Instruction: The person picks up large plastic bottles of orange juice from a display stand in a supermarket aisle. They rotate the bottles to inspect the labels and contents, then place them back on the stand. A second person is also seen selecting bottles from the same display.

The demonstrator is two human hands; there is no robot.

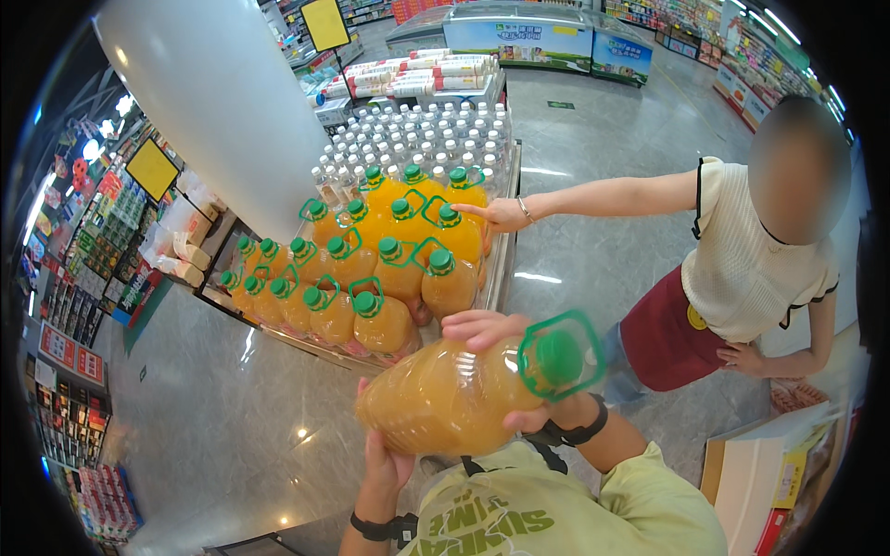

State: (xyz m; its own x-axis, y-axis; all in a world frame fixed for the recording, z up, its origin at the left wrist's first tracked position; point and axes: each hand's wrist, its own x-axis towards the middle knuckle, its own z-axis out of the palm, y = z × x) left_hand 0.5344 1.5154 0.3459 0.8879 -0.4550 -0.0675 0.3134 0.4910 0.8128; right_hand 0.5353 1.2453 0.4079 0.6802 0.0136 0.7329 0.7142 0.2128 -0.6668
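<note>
A large plastic bottle of orange juice (pixel 445 399) lies tilted on its side in front of my chest. Its green cap (pixel 558 356) and square green carry handle (pixel 591 333) point to the right. My left hand (pixel 386 459) supports the base end. Around the shoulder near the neck wraps my right hand (pixel 483 328), its palm hidden behind the bottle. Just beyond stands a display of similar juice bottles (pixel 382 323) with green caps, in several rows. Those at the front are paler orange than the brighter bottles (pixel 455 243) behind.
A person (pixel 758 222) in a red apron stands at the right, one pointing hand (pixel 507 214) touching or nearly touching a cap. White-capped clear bottles (pixel 417 139) fill the display's rear. A white pillar (pixel 215 104) rises at left. Cartons (pixel 751 465) stand at lower right, freezers (pixel 518 38) farther back.
</note>
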